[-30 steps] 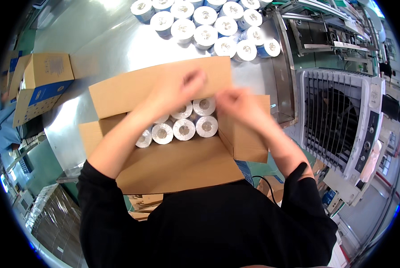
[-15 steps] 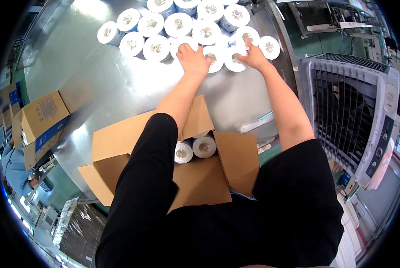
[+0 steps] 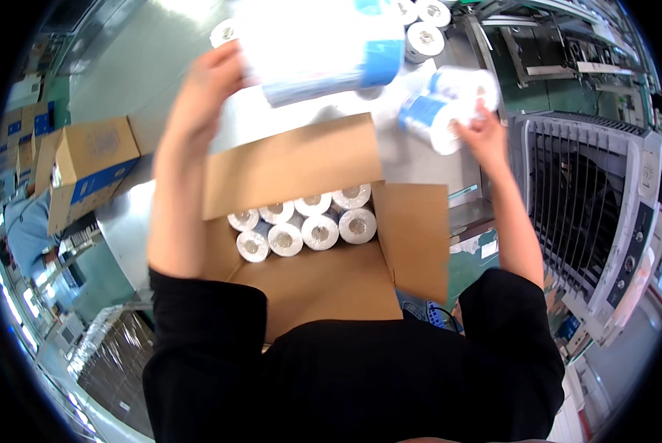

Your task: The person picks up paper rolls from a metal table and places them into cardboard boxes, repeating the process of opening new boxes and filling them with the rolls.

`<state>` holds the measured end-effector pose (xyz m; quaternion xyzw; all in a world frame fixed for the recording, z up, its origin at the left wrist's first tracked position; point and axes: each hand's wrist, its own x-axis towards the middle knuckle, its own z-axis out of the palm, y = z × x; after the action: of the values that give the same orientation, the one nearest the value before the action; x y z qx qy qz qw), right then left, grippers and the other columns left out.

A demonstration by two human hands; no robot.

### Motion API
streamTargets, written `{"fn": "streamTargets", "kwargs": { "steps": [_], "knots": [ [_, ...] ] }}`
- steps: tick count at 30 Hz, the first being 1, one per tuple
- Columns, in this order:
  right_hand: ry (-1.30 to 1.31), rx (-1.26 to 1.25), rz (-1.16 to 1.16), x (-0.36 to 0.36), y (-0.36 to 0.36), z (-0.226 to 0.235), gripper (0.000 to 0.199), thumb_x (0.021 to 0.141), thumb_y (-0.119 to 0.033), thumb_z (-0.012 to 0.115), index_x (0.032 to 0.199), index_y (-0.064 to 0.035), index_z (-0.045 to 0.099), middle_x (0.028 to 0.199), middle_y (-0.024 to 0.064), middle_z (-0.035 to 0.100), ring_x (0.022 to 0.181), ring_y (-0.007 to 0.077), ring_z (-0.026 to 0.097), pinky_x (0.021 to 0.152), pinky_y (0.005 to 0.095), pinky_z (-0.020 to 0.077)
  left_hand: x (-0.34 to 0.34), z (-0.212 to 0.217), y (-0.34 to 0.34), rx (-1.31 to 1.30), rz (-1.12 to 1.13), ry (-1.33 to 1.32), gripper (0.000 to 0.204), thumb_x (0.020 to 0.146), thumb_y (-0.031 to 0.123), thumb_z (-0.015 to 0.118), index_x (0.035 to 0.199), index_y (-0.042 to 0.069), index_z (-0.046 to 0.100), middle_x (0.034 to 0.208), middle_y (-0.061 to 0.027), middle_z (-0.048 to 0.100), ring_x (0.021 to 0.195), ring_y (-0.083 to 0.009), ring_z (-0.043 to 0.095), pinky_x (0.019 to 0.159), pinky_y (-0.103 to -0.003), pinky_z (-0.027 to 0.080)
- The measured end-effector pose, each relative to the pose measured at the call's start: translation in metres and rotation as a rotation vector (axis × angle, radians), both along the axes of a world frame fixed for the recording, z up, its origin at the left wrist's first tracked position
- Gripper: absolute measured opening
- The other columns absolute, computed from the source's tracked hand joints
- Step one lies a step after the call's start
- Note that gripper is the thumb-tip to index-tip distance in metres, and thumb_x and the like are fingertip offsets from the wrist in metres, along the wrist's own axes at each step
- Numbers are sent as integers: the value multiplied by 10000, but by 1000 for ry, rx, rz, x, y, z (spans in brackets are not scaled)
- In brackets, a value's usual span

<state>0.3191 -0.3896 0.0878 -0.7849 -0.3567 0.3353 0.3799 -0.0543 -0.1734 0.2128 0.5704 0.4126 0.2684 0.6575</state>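
A grey fan unit (image 3: 604, 221) stands right; far left — a closed blue-striped carton (image 3: 91, 166) and a wrapped pallet (image 3: 113, 354).

Matt brown cardboard box (image 3: 323, 288), glossy plastic-wrapped paper rolls (image 3: 323, 44), smooth brushed-metal table (image 3: 139, 88), matt black cloth sleeve (image 3: 205, 325).

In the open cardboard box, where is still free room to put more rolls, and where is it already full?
Inside the cardboard box, the rolls in the box crowd the far side, under the far flap. The near part, between those rolls and the person's body, is bare cardboard. Both the left hand and the right hand hold wrapped rolls above the table.
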Motion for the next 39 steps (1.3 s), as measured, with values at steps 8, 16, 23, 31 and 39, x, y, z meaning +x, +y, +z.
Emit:
{"fn": "streamTargets", "kwargs": {
  "steps": [8, 16, 23, 31, 39],
  "knots": [
    [-435, 446, 716, -144, -9, 209, 723, 707, -43, 723, 1337, 24, 374, 913, 181, 668, 776, 206, 667, 669, 290, 530, -155, 56, -159, -139, -303, 615, 236, 717, 106, 703, 937, 23, 696, 940, -100, 637, 891, -220, 601, 751, -341, 492],
    [-125, -179, 1382, -319, -34, 94, 627, 733, -102, 614, 1274, 80, 356, 681, 211, 603, 671, 373, 610, 610, 431, 498, -221, -64, -224, 859, -740, 1111, 267, 567, 175, 717, 816, 77, 700, 927, -127, 530, 974, -287, 491, 819, -362, 419],
    [201, -393, 1448, -372, -33, -11, 890, 819, -157, 608, 1453, -29, -5, 943, 291, 594, 885, 409, 586, 831, 423, 462, -248, -104, -195, 490, -1077, 1289, 284, 674, 209, 720, 953, 163, 726, 1102, -135, 559, 1090, -302, 504, 879, -371, 454],
    [707, -223, 595, -288, 23, 61, 231, 913, -153, 557, 1074, 3, 614, 883, 111, 651, 682, 167, 631, 606, 285, 523, -111, -30, -46, 138, -193, 639, 221, 847, 252, 607, 923, 54, 669, 797, -92, 653, 726, -178, 597, 696, -303, 480],
    [-540, -218, 342, -98, 134, -51, 692, 756, -266, 689, 1355, -71, 401, 945, 193, 654, 869, 298, 643, 772, 388, 499, 11, -187, 56, 553, -245, 1222, 495, 739, 434, 675, 1176, 215, 596, 1188, -140, 522, 1152, -305, 435, 918, -396, 408]
  ]
}}
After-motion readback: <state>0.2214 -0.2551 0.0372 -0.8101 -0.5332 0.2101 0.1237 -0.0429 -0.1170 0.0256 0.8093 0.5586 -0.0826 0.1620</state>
